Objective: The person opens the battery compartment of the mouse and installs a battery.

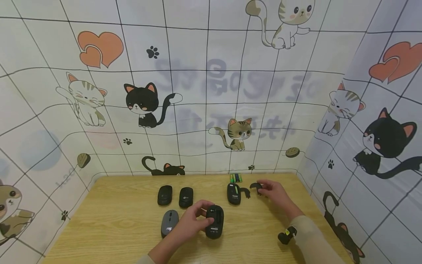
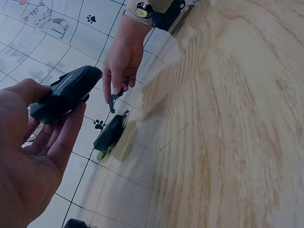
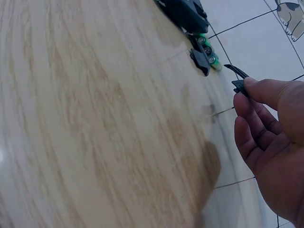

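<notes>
My left hand (image 1: 192, 222) grips a black computer mouse (image 1: 216, 228) by its side, thumb across the edge. Its underside faces me, with the battery compartment uncovered. Off to the right, my right hand (image 1: 274, 193) pinches a small curved black battery cover (image 3: 241, 87) between thumb and fingers, held up over the table's far right part. Nearest to that hand, a second battery cover (image 1: 245, 192) lies beside another black mouse (image 1: 233, 198). This mouse rests underside up with a green battery (image 1: 236, 189) showing in its slot.
Several loose batteries (image 1: 235, 178) lie at the table's back edge, behind the upturned mouse. Two black mice, one at the left (image 1: 165, 195) and one beside it (image 1: 186, 198), stand left of centre. A grey mouse (image 1: 169, 222) is close to my left wrist. Cat-print cloth (image 1: 197, 146) walls the table.
</notes>
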`<state>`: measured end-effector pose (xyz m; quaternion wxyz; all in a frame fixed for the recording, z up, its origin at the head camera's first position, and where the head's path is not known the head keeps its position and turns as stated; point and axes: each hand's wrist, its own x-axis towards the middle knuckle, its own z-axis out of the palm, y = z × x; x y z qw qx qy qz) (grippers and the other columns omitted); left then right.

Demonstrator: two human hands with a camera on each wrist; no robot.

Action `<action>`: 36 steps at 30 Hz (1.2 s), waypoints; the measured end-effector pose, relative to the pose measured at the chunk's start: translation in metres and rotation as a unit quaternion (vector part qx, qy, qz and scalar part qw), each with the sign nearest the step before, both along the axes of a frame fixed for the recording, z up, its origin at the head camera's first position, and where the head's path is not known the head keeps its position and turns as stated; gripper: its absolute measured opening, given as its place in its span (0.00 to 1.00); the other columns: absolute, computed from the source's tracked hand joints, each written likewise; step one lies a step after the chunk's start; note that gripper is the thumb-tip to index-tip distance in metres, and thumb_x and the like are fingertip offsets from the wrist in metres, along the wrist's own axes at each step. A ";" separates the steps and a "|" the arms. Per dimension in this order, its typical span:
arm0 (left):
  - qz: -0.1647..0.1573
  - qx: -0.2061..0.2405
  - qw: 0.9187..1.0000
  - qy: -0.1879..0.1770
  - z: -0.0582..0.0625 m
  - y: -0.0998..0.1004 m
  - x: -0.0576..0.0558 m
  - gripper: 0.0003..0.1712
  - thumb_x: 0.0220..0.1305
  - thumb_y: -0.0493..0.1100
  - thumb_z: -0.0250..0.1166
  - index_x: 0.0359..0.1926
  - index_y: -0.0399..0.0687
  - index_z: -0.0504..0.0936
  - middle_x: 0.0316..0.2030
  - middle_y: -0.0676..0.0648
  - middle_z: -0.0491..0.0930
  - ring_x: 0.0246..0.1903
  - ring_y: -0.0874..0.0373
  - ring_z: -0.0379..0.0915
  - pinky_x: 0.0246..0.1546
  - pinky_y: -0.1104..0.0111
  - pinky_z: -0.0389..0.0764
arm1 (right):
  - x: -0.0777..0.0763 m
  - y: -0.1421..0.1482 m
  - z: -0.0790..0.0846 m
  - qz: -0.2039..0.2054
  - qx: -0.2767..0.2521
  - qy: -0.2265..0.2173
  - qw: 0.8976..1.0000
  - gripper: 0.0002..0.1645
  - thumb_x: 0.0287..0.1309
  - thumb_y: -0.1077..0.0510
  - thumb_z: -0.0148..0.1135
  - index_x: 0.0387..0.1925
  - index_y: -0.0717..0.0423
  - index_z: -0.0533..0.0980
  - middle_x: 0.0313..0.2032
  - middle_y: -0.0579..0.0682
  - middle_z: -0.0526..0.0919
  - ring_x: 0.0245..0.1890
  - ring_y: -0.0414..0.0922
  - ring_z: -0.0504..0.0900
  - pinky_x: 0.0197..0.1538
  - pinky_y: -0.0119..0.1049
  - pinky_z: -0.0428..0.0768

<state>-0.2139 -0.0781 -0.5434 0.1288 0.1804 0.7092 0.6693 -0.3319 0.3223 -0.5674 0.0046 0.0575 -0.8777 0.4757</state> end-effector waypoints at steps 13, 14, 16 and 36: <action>-0.002 -0.006 1.000 0.002 -0.003 -0.001 0.000 0.23 0.74 0.37 0.74 0.66 0.50 0.82 0.56 0.43 0.80 0.51 0.47 0.83 0.38 0.58 0.94 | -0.005 -0.002 -0.009 0.003 0.066 0.000 0.998 0.24 0.70 0.66 0.73 0.65 0.65 0.82 0.43 0.54 0.86 0.43 0.49 0.82 0.42 0.37 0.82; -0.002 -0.006 1.000 0.001 -0.003 -0.001 0.000 0.23 0.74 0.37 0.74 0.66 0.50 0.82 0.56 0.43 0.80 0.51 0.47 0.83 0.38 0.58 0.94 | -0.005 -0.001 -0.009 0.004 0.074 0.003 0.997 0.24 0.70 0.66 0.73 0.65 0.65 0.82 0.44 0.54 0.86 0.44 0.49 0.83 0.44 0.39 0.82; -0.001 -0.006 1.000 0.000 -0.002 -0.001 0.000 0.23 0.74 0.37 0.74 0.66 0.49 0.82 0.57 0.43 0.80 0.51 0.47 0.83 0.38 0.58 0.94 | -0.005 -0.001 -0.010 0.003 0.087 0.003 0.996 0.24 0.69 0.66 0.74 0.65 0.64 0.83 0.45 0.54 0.87 0.46 0.50 0.84 0.48 0.43 0.84; 0.002 -0.006 1.000 0.004 -0.002 -0.002 -0.001 0.23 0.74 0.37 0.74 0.66 0.50 0.82 0.56 0.43 0.80 0.51 0.47 0.83 0.38 0.57 0.94 | -0.004 -0.003 -0.005 0.010 0.141 -0.005 0.990 0.24 0.69 0.64 0.75 0.64 0.66 0.82 0.48 0.55 0.87 0.48 0.52 0.86 0.53 0.52 0.87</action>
